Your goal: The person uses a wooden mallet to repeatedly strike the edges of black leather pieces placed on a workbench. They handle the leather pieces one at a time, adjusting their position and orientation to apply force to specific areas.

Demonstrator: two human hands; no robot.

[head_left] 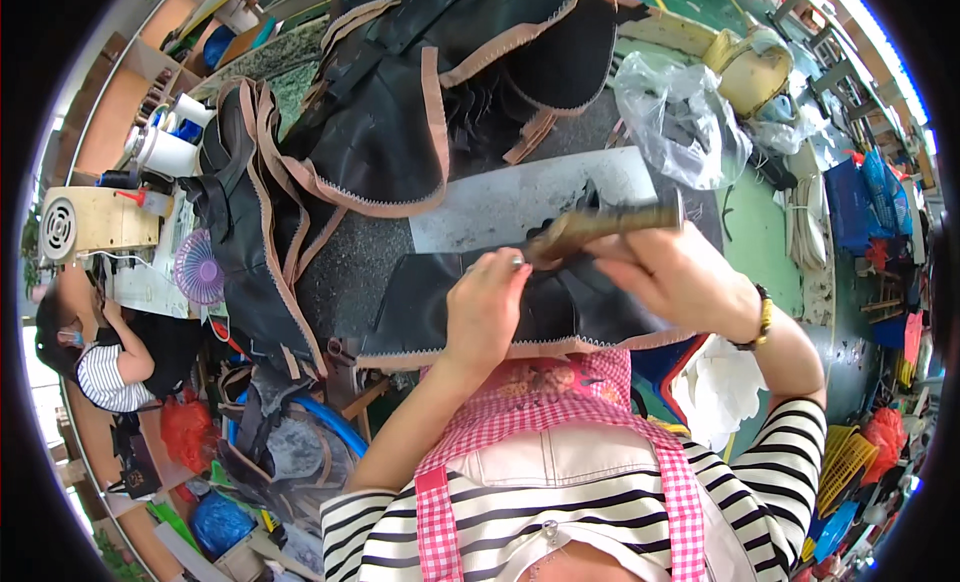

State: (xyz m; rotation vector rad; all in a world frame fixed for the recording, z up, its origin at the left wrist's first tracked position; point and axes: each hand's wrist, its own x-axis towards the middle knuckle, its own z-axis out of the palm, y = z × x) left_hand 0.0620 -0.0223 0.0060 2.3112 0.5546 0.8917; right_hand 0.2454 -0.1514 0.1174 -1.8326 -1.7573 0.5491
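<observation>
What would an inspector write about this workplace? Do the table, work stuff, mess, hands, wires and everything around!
Surface: dark, speckled table with a pale sheet on it.
Job's things: black piece with a tan, zigzag-stitched edge; brownish tool, blurred, exact kind unclear.
Clutter: heap of similar black pieces; clear plastic bag.
Hands: right hand holds the tool; left hand is over the black piece, anything in its fingers unclear.
Cables: whitish looped bundle at right, possibly cord.
Surroundings: purple fan and co-worker at left; yellow basket at right.
</observation>
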